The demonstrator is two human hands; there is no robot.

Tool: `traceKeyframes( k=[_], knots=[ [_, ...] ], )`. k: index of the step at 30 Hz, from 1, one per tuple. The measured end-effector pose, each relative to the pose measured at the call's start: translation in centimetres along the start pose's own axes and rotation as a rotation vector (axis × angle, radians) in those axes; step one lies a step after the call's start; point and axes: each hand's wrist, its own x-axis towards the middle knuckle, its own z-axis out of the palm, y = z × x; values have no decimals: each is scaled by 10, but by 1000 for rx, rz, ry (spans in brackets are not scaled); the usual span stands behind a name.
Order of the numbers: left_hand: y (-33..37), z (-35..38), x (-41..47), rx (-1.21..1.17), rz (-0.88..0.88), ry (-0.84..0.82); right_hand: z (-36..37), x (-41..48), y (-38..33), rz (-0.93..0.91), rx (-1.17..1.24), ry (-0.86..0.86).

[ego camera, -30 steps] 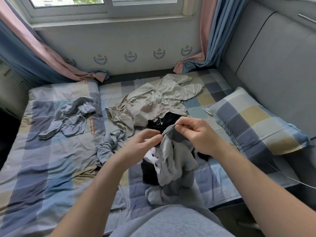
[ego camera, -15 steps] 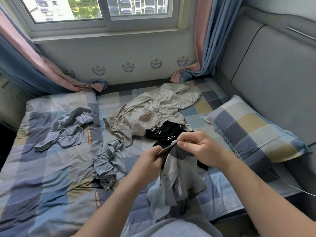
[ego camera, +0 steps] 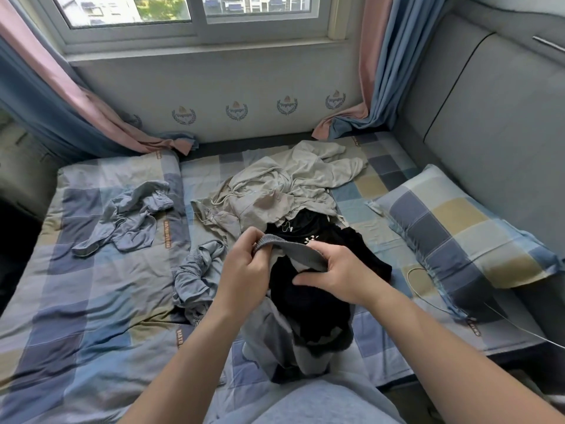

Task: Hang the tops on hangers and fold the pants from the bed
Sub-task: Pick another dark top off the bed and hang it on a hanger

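Note:
A grey-and-black garment (ego camera: 308, 313) hangs in front of me above the bed's near edge. My left hand (ego camera: 244, 270) pinches its ribbed grey band at the left end. My right hand (ego camera: 333, 273) grips the same band at the right end, so the band stretches between both hands. A beige hooded top (ego camera: 287, 188) lies crumpled in the middle of the bed. A black garment (ego camera: 308, 231) lies just below it. Two blue-grey garments lie to the left, one (ego camera: 128, 218) further out and one (ego camera: 198, 276) beside my left wrist.
The bed (ego camera: 76, 301) has a checked blue, grey and tan cover. A matching pillow (ego camera: 464, 234) leans by the grey padded headboard (ego camera: 495, 123) on the right. A thin white cable (ego camera: 412, 276) lies near the pillow. Curtains and a window stand behind.
Both hands have spread apart along the ribbed band, stretching it open. The black inner part of the garment now shows below. The camera view has tilted up slightly.

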Motion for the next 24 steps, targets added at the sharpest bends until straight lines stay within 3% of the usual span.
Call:
traceKeyframes(
  k=[4, 6, 8, 13, 16, 20, 24],
  knots=[
    [0, -7, 0, -45, -24, 143, 2, 10, 35, 277, -589, 227],
    [-1, -13, 3, -19, -1, 208, 2, 8, 54, 456, -609, 278],
    [-5, -15, 6, 67, -13, 201, -5, 7, 64, 528, -465, 303],
    [-24, -10, 10, 484, -278, -195, -15, 12, 27, 318, -17, 347],
    [-31, 3, 4, 504, -326, -389, -13, 15, -7, 142, 76, 289],
    [-42, 29, -3, 528, -180, -317, -8, 13, -35, 51, 86, 162],
    [-53, 33, 0, 543, -156, -166, -19, 8, -32, 48, 33, 186]
  ],
)
